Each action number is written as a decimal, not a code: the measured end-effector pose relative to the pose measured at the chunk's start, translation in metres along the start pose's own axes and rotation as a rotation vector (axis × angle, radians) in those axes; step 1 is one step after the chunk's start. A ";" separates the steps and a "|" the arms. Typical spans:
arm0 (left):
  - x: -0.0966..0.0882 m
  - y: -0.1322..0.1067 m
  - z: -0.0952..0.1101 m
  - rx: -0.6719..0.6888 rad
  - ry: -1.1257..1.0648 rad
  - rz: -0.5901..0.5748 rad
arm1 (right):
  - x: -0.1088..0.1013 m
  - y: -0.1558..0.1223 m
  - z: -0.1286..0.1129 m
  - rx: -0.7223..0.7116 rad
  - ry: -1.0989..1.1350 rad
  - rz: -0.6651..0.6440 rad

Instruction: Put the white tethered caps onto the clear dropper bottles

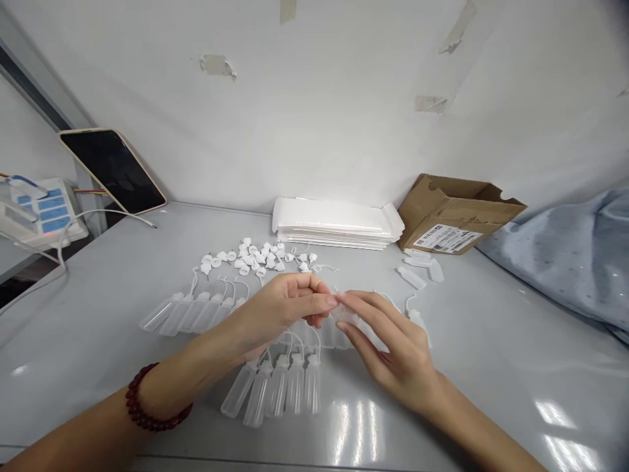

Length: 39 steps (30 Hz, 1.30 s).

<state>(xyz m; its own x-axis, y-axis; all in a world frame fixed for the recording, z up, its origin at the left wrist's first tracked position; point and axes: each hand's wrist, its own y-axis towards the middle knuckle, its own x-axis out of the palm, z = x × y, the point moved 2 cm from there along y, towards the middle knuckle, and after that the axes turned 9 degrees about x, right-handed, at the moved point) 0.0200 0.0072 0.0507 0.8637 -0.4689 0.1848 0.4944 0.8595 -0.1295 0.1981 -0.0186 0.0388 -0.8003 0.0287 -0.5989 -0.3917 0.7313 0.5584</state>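
Note:
My left hand (282, 307) and my right hand (388, 347) meet above the grey table (491, 341), fingertips pinched together on a small clear plastic bottle (346, 316) that is mostly hidden by the fingers. A row of clear squeeze bottles with white caps (275, 387) lies just below my hands. Another row of the same bottles (189, 313) lies to the left, partly behind my left wrist. A pile of loose white caps (255, 257) sits farther back. A dark red bead bracelet (147, 403) is on my left wrist.
A stack of white padded envelopes (337, 224) lies against the wall, next to a tipped cardboard box (455, 213). Loose bottles (417, 270) lie near the box. A phone (113, 169) leans at the left; blue fabric (574, 255) covers the right.

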 end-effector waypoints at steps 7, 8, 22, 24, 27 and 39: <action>0.000 0.000 0.001 0.156 0.088 0.023 | 0.000 0.001 -0.001 0.400 0.350 0.008; -0.001 0.000 0.001 0.202 0.135 0.057 | 0.000 0.001 -0.001 0.463 0.410 0.012; 0.019 -0.014 -0.004 1.255 1.187 0.246 | -0.002 -0.003 0.000 0.470 0.266 0.228; 0.021 -0.012 -0.008 1.221 1.203 0.203 | -0.002 -0.003 -0.001 0.408 0.224 0.226; 0.023 -0.011 -0.013 1.220 1.200 0.184 | -0.002 -0.004 -0.003 0.409 0.238 0.218; 0.025 -0.013 -0.006 1.243 1.077 0.250 | -0.003 -0.003 -0.007 0.484 0.340 0.165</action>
<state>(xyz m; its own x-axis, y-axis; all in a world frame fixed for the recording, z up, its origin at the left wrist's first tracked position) 0.0354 -0.0172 0.0509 0.8333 0.2345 -0.5006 0.4243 0.3092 0.8511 0.1987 -0.0255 0.0434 -0.9641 0.0069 -0.2654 -0.0636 0.9646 0.2560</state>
